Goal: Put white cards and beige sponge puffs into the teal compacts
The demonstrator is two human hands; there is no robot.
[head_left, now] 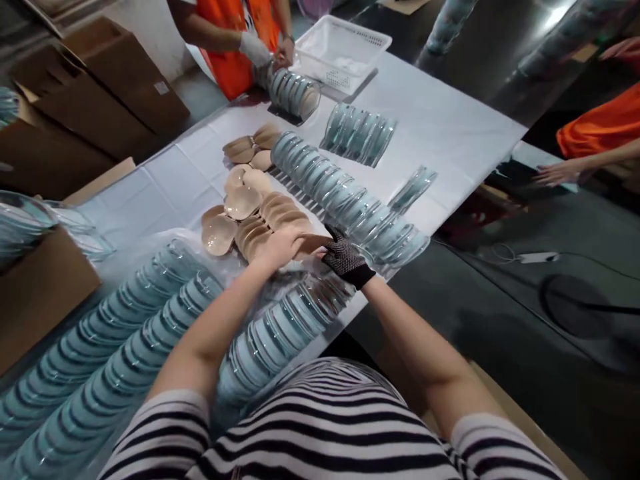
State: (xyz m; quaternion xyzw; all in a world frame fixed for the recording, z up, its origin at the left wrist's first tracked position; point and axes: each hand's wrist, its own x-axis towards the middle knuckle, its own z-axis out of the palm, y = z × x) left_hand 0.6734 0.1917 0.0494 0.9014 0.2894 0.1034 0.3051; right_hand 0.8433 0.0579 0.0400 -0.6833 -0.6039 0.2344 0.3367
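Note:
A beige bra cup (315, 244) is held between my two hands over the near edge of the table. My bare left hand (281, 248) has its fingers closed on the cup's left side. My right hand (344, 256), in a black dotted glove, grips its right side. Just beyond my left hand, more beige cups (285, 212) stand in nested rows, with glossy loose ones (243, 201) behind them. A long row of clear plastic shells (340, 190) with pale blue insides runs past my right hand. Another shell row (280, 337) lies below my wrists.
More shell rows (115, 353) lie at the left. On the white table (440, 113) are a short shell stack (357, 133) and a white basket (345, 50). A co-worker in an orange vest (230, 73) handles shells across from me. Cardboard boxes (95, 87) stand at left.

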